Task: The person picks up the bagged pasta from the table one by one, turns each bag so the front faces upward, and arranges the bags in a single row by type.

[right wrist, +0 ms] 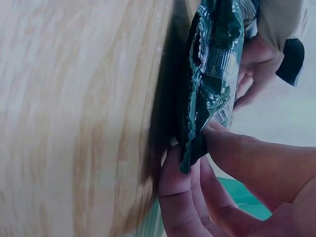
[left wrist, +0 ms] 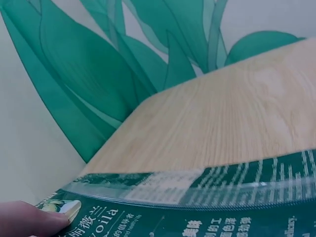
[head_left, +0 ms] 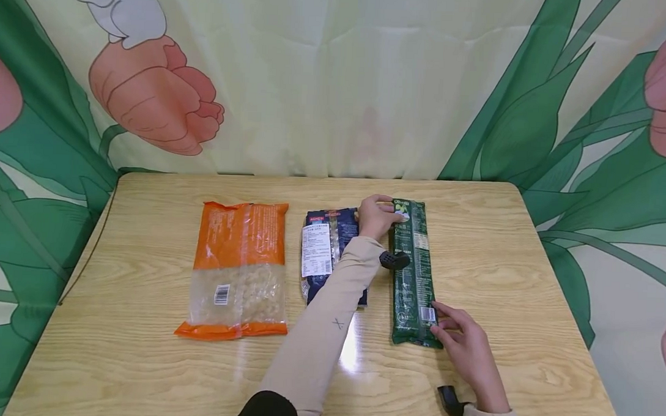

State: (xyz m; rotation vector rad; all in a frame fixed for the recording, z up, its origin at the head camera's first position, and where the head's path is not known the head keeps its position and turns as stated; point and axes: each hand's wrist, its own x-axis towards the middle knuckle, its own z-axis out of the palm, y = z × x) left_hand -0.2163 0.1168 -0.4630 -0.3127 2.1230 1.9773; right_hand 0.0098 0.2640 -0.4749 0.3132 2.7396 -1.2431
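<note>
A long green plastic pasta packet lies lengthwise on the right half of the table. My left hand grips its far end, the thumb on the printed face and the fingers at the left edge; the left wrist view shows only the thumb on the packet. My right hand pinches the near right corner. In the right wrist view, the thumb is above the crimped end and the fingers are below it, with that end slightly off the wood.
Left of the green packet lies a dark blue packet with a white label, partly hidden by my left forearm. Farther left is an orange and clear bag of pale pieces. The wooden table meets a floral curtain behind.
</note>
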